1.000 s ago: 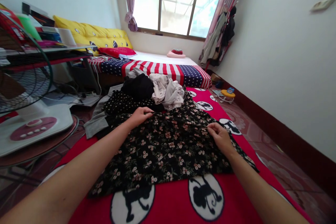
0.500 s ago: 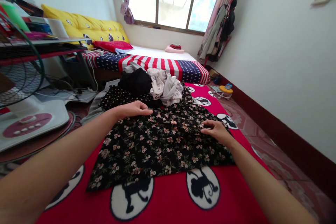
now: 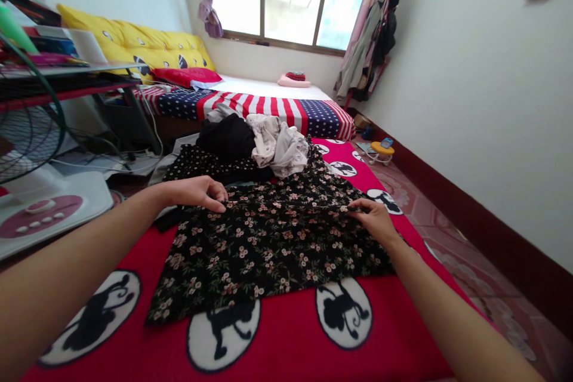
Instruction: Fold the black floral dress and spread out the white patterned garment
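Observation:
A black garment with small pink flowers [image 3: 268, 245] lies spread on a red blanket printed with black-and-white monkey circles [image 3: 290, 346]. My left hand [image 3: 197, 191] pinches the garment's far left edge. At the far right edge my right hand [image 3: 373, 218] is closed on the same cloth. The edge between the two hands is pulled into a raised line.
Behind the garment sits a heap of clothes: black [image 3: 228, 137], light grey [image 3: 280, 146], black dotted [image 3: 197, 161]. A mattress with a stars-and-stripes cover [image 3: 286, 110] lies beyond. A fan with a white base [image 3: 40, 203] stands left; a small yellow toy [image 3: 378, 149] is by the right wall.
Both hands went from lying on the garment to pinching its far edge. My left hand slid left and the edge lifted slightly. The camera dipped a little.

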{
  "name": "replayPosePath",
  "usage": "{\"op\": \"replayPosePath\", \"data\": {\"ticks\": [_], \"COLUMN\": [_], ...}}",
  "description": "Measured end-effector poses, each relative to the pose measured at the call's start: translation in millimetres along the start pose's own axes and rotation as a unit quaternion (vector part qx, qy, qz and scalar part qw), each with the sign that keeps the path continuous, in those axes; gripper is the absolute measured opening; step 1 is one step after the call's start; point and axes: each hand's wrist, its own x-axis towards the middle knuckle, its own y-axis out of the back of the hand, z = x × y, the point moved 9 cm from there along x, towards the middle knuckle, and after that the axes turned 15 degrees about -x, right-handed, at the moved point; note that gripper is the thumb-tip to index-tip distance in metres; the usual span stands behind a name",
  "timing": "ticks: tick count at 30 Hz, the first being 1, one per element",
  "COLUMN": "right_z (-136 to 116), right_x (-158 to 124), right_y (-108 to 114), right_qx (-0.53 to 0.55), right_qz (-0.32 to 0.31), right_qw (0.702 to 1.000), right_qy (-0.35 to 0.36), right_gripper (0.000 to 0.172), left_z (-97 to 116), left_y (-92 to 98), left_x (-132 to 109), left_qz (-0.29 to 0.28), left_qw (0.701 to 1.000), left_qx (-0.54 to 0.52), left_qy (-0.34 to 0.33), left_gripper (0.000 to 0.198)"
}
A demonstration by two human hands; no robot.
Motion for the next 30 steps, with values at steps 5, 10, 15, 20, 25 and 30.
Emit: {"op": "replayPosePath", "data": {"ticks": [5, 10, 15, 20, 25, 30], "right_z": [2, 4, 13, 11, -5, 2], "right_x": [0, 2, 1, -1, -19, -60], "right_y": [3, 8, 2, 15, 43, 40], "right_qx": [-0.014, -0.033, -0.035, -0.091, -0.076, -0.082], "right_qz": [0.005, 0.016, -0.054, -0.046, 0.03, -0.006], "right_qw": [1.0, 0.999, 0.998, 0.994, 0.993, 0.992], "right_qy": [0.0, -0.004, 0.005, 0.046, 0.087, 0.098], "right_gripper": [0.024, 0.025, 0.026, 0.022, 0.018, 0.01], "left_z": [-8, -3, 16, 34, 49, 23], "left_y": [4.9, 18.9, 19.0, 31.0, 33.5, -17.1], "left_x": [-7, -7, -15, -29, -61, -92], "left_qz": [0.016, 0.141, 0.201, 0.235, 0.262, 0.137], "left_qw": [0.999, 0.979, 0.948, 0.934, 0.929, 0.965], "left_qx": [-0.008, 0.143, 0.189, 0.194, 0.216, 0.195], "left_qy": [0.027, -0.033, -0.159, -0.188, -0.148, -0.111], "left_gripper": [0.039, 0.041, 0.04, 0.037, 0.035, 0.025]}}
